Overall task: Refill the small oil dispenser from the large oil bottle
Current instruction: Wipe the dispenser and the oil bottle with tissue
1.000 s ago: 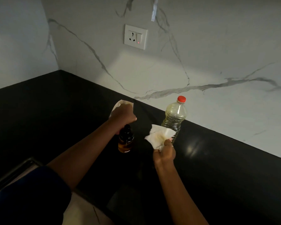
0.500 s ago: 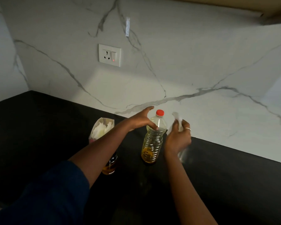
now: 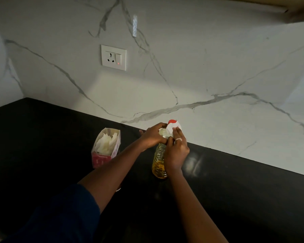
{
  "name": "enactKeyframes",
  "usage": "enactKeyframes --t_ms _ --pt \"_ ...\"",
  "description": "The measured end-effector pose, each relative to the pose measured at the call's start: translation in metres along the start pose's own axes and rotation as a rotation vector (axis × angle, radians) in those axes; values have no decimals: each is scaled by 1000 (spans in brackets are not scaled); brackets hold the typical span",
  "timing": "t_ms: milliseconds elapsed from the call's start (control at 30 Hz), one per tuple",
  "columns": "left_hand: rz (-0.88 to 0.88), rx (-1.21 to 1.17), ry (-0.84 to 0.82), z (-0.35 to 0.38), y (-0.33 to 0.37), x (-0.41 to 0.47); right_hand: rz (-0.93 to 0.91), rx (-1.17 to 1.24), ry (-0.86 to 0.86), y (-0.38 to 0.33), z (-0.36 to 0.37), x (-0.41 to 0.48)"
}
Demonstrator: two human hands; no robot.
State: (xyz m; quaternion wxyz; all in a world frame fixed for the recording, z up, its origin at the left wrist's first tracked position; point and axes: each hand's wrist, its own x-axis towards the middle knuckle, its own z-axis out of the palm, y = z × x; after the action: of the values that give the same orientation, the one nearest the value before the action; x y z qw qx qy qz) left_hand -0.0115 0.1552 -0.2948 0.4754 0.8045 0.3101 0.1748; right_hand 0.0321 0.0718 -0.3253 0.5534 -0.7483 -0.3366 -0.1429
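The large clear oil bottle (image 3: 158,160) stands upright on the black counter (image 3: 235,190), with yellow oil in its lower part and a red cap (image 3: 172,121). My left hand (image 3: 152,136) grips its upper part from the left. My right hand (image 3: 176,149) holds a white tissue (image 3: 173,128) against the bottle's neck, just under the cap. The small dark oil dispenser is almost wholly hidden behind my left forearm; only a sliver (image 3: 118,189) shows.
An open carton of white tissues (image 3: 106,148) stands to the left of the bottle. A marble wall with a socket and switch plate (image 3: 113,57) rises right behind the counter. A cabinet edge (image 3: 288,7) overhangs at top right.
My left hand left the small dispenser and took hold of the large bottle. My right hand carried the tissue up to the bottle's neck. The view shifted to the right.
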Motion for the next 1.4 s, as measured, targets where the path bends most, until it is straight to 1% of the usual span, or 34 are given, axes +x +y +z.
enactKeyframes --t_ms 67,200,333,500,567,633,733,767,800,867,933,1000,1067,1167,1233,1300,1400 --pt "-4 29 25 1 1 -1 -20 -6 14 3 -1 2" --pt "6 96 77 4 -3 0 46 -4 -4 3 -3 14" --pt "-5 189 151 9 -1 -1 29 -7 -11 4 -6 16" --pt "-58 292 198 16 2 0 -67 -36 -16 8 -5 5" --pt "-77 329 239 21 5 -1 -66 -18 -47 6 -7 2" --pt "-84 352 271 26 6 -2 -129 -47 -64 6 -6 -2" --pt "-59 429 284 28 5 -2 -159 -78 -26 8 -6 -1" --pt "-39 423 275 27 5 -4 -141 -68 -12 9 -8 0" --pt "-9 369 253 27 3 -4 -112 -47 5 10 -11 1" --pt "44 148 155 23 0 -9 -79 -15 40 13 -16 5" --pt "43 -24 58 17 -3 -13 -106 -9 63 14 -18 6" --pt "18 -63 20 13 -4 -13 -130 -9 78 14 -19 6" --pt "19 -62 42 13 -2 -11 -122 -12 69 14 -18 5" --pt "32 29 64 17 -1 -8 -105 -12 29 13 -15 0" --pt "-13 145 81 20 0 -6 -156 -39 7 14 -14 -2" --pt "-42 210 116 22 2 -4 -224 -87 -9 16 -15 -3" --pt "-37 339 193 29 1 2 -263 -132 -36 16 -15 -3"
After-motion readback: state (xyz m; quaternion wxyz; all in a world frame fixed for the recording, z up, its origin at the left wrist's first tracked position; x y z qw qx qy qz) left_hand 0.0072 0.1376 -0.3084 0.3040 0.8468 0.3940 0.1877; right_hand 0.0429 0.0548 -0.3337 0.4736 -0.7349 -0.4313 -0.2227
